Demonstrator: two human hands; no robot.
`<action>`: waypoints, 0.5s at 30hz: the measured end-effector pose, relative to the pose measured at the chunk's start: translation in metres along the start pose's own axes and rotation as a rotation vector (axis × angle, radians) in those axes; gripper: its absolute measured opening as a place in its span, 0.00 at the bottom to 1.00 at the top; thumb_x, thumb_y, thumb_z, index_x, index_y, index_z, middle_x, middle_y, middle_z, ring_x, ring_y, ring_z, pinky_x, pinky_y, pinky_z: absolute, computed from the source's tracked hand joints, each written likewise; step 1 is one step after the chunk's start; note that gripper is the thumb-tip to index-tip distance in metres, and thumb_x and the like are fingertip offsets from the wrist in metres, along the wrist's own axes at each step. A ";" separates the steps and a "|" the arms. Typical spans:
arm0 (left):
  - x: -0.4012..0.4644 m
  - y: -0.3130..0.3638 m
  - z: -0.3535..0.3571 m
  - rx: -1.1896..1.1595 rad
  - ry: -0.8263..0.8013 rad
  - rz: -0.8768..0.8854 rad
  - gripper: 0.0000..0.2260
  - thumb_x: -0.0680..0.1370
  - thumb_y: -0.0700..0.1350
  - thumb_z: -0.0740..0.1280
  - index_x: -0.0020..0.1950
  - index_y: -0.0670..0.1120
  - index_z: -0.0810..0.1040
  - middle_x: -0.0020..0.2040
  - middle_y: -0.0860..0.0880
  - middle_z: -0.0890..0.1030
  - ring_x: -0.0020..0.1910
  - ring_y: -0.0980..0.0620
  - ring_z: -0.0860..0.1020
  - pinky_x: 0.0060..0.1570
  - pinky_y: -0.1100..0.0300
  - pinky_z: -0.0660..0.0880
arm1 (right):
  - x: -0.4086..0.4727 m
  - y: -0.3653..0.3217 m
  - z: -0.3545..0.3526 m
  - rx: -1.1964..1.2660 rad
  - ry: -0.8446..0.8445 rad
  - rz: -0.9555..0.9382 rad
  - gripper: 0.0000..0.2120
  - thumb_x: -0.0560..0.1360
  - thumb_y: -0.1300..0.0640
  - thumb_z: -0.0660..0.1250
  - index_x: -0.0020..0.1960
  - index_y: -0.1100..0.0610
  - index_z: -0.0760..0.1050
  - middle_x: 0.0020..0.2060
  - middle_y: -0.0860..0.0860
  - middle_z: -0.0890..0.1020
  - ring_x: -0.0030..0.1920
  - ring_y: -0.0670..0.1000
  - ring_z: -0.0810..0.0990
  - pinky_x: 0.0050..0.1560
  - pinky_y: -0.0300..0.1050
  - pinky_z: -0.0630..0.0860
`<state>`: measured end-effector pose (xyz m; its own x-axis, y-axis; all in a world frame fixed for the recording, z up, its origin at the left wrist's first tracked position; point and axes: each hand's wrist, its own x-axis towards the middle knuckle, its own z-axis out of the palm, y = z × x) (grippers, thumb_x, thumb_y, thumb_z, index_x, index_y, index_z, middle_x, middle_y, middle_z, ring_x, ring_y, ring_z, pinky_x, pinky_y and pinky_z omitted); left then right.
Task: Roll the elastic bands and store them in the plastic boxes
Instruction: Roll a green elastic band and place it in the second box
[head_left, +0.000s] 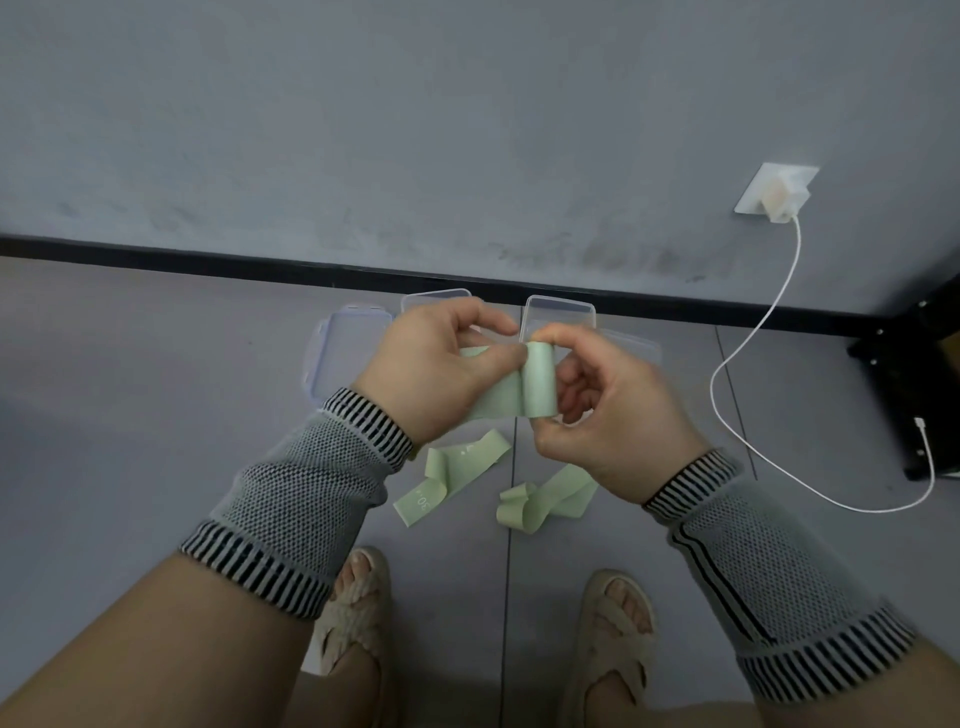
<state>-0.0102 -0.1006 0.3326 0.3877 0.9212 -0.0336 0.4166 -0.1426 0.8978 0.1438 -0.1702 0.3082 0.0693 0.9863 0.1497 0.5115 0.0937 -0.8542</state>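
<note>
Both hands hold one pale green elastic band (535, 382) above the floor. My right hand (608, 410) pinches its rolled end, a short upright cylinder. My left hand (431, 364) grips the flat tail that runs off to the left. Two more green bands lie loose on the floor below: one (457, 467) with white print, the other (545, 501) crumpled beside it. Clear plastic boxes stand open by the wall: one (345, 358) at the left, one (558, 314) behind my fingers, and another (434, 301) partly hidden by my left hand.
A white charger in a wall socket (776, 195) trails a white cable (748, 358) across the floor at the right. A black furniture leg (914, 374) stands at the far right. My sandalled feet (358, 597) are at the bottom. A black skirting strip (208, 260) marks the wall.
</note>
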 end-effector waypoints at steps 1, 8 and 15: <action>-0.001 0.000 0.002 0.019 0.026 -0.001 0.06 0.70 0.49 0.74 0.41 0.54 0.77 0.35 0.54 0.80 0.29 0.63 0.74 0.34 0.68 0.73 | 0.000 -0.001 0.001 -0.052 0.008 -0.018 0.24 0.61 0.59 0.72 0.54 0.42 0.74 0.32 0.46 0.75 0.33 0.46 0.75 0.38 0.45 0.77; -0.004 0.004 0.005 0.083 0.113 0.008 0.08 0.68 0.50 0.75 0.38 0.53 0.76 0.38 0.53 0.82 0.38 0.56 0.80 0.40 0.61 0.78 | -0.001 -0.005 0.007 -0.168 0.050 -0.076 0.28 0.65 0.61 0.73 0.62 0.44 0.73 0.35 0.44 0.74 0.36 0.46 0.73 0.41 0.38 0.75; -0.002 0.001 -0.004 -0.349 -0.034 -0.134 0.05 0.71 0.41 0.74 0.41 0.45 0.78 0.34 0.48 0.82 0.35 0.51 0.78 0.40 0.57 0.77 | -0.001 -0.004 -0.002 0.292 -0.094 0.019 0.35 0.66 0.65 0.76 0.65 0.39 0.68 0.40 0.52 0.79 0.41 0.50 0.78 0.43 0.42 0.77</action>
<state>-0.0139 -0.1015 0.3352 0.3784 0.9099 -0.1698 0.1621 0.1155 0.9800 0.1432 -0.1717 0.3123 -0.0096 0.9952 0.0973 0.2420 0.0967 -0.9655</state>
